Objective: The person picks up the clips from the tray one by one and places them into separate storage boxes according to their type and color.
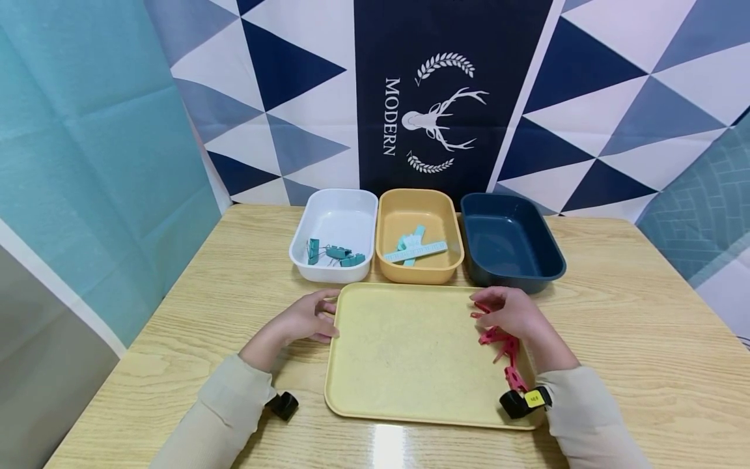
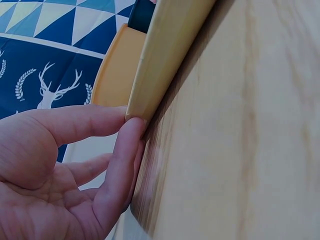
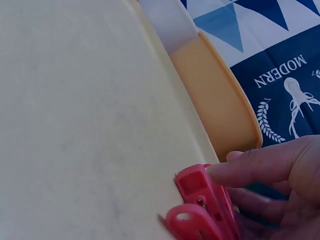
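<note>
A pale yellow tray [image 1: 410,352] lies on the table. My left hand [image 1: 307,317] is at its left side, fingers apart and loosely bent, with fingertips touching the tray's rim [image 2: 165,55]. Over the far right corner of the tray is my right hand [image 1: 515,316]. Its thumb tip is against a red plastic clip [image 3: 195,182], and the other fingers are beside the clip, partly hidden. More red clips [image 1: 508,348] lie in a line along the tray's right side, below that hand.
Behind the tray stand a white bin [image 1: 334,270] with several teal binder clips [image 1: 338,252], a yellow bin [image 1: 422,275] holding a light teal measuring tape [image 1: 416,251], and a navy bin [image 1: 510,244]. A patterned cloth [image 1: 305,85] hangs behind them.
</note>
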The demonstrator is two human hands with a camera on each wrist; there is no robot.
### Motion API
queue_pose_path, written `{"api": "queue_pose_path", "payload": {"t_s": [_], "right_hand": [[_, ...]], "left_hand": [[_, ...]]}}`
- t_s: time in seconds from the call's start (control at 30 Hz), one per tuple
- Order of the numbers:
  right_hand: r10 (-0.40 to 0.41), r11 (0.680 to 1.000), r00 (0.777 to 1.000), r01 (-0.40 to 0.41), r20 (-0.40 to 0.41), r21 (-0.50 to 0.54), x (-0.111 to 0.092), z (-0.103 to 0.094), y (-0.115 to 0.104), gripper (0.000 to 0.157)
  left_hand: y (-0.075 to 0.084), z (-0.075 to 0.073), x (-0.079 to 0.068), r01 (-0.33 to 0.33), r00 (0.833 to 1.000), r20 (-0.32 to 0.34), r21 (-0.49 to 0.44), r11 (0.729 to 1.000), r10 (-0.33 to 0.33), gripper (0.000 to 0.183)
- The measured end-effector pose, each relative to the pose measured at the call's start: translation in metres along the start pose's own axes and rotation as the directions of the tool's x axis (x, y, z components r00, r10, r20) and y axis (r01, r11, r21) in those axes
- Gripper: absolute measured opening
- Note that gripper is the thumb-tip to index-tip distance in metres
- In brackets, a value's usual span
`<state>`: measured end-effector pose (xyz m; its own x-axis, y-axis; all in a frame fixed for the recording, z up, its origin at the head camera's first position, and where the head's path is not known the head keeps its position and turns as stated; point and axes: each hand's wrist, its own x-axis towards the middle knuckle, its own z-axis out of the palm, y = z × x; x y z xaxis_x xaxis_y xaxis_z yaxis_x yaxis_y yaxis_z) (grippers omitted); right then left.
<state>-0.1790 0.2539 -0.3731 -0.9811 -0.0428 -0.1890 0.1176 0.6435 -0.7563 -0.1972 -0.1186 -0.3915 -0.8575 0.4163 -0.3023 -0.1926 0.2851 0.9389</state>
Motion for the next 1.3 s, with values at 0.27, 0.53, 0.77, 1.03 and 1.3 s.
{"api": "queue_pose_path", "payload": {"t_s": [0.27, 0.53, 0.77, 1.03, 1.3], "right_hand": [[-0.011, 1.000, 0.999, 0.010, -0.043, -0.002, 0.001, 0.003, 0.001, 0.024], [0.055, 0.996, 0.992, -0.046, -0.115, 0.077, 0.001, -0.004, 0.002, 0.025], [0.107, 0.965, 0.988, -0.077, -0.108, 0.252, 0.000, -0.008, -0.001, 0.034], [0.064, 0.890, 0.992, -0.006, -0.112, 0.457, -0.005, -0.013, -0.004, 0.024], [0.052, 0.765, 0.992, 0.033, -0.113, 0.644, -0.005, -0.017, -0.003, 0.012]], "left_hand": [[0.000, 0.000, 0.000, 0.007, 1.000, -0.009, 0.003, 1.000, -0.007, 0.079], [0.000, 0.002, 0.003, 0.021, 0.999, -0.034, 0.004, 1.000, -0.021, 0.078], [-0.001, 0.001, 0.001, 0.018, 0.999, -0.027, 0.017, 1.000, -0.017, 0.078], [-0.001, 0.001, 0.001, 0.008, 1.000, -0.026, 0.016, 1.000, -0.008, 0.078], [-0.001, 0.001, 0.001, 0.005, 1.000, -0.022, 0.017, 1.000, -0.005, 0.078]]}}
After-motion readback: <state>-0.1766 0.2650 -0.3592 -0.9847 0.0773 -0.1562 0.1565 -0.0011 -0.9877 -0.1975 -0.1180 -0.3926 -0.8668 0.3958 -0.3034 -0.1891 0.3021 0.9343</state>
